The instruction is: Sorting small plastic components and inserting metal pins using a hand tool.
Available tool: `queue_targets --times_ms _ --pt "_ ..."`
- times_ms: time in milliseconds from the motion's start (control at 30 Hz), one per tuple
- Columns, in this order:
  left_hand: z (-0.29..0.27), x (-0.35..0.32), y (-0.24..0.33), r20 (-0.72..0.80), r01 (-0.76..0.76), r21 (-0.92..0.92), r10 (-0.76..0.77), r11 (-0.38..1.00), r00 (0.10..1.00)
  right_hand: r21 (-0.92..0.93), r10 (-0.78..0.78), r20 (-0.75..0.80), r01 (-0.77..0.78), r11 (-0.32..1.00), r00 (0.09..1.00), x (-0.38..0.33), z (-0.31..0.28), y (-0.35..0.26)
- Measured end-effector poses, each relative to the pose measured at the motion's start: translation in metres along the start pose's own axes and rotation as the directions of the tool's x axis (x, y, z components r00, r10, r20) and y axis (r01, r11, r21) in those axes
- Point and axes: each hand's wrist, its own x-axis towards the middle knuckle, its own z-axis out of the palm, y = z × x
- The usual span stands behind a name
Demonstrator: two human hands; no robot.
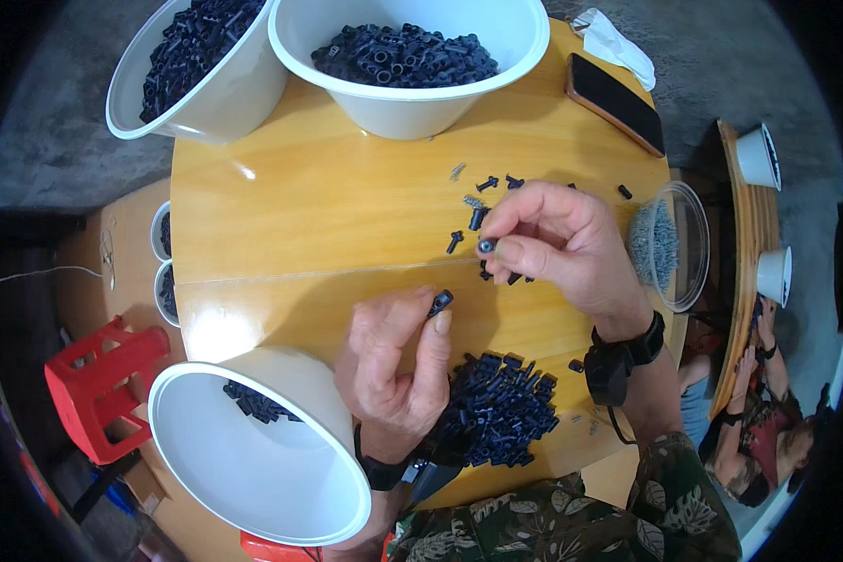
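Note:
Between the thumb and fingers of my left hand [393, 361] is a small black plastic tube [440, 303], tilted, with a hole showing in it. My right hand [562, 245], farther off and to the right, pinches a small black round-ended part [486, 245], its hollow end toward me. The two parts are apart. Around the right fingertips lie loose black T-headed pins [455, 242], another black tube [478, 218] and small metal springs [473, 201]. A heap of black plastic parts [501, 412] lies on the table just right of my left wrist.
A white tub [323, 478] with some black parts leans at the near left. Two fuller white tubs [403, 108] stand at the far side. On the right are a clear tub of springs [688, 248] and a phone [616, 103]. A red stool [103, 375] and another person [768, 421] are beyond.

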Motion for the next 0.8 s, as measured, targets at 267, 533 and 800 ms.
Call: queue_targets --times_ms 267,533,800 --pt "0.002 -0.002 -0.004 -0.041 0.007 0.156 -0.001 0.988 0.999 -0.112 -0.034 0.041 0.038 0.993 0.999 -0.005 0.01 0.005" --pt "0.003 0.003 -0.008 0.177 -0.135 0.433 0.063 0.891 0.982 -0.197 -0.031 0.005 0.032 0.98 0.999 -0.009 0.015 0.001" --pt "0.006 0.003 -0.008 0.236 -0.18 0.428 0.083 0.885 0.968 -0.23 -0.042 0.003 0.042 0.972 0.999 -0.009 0.015 0.0"
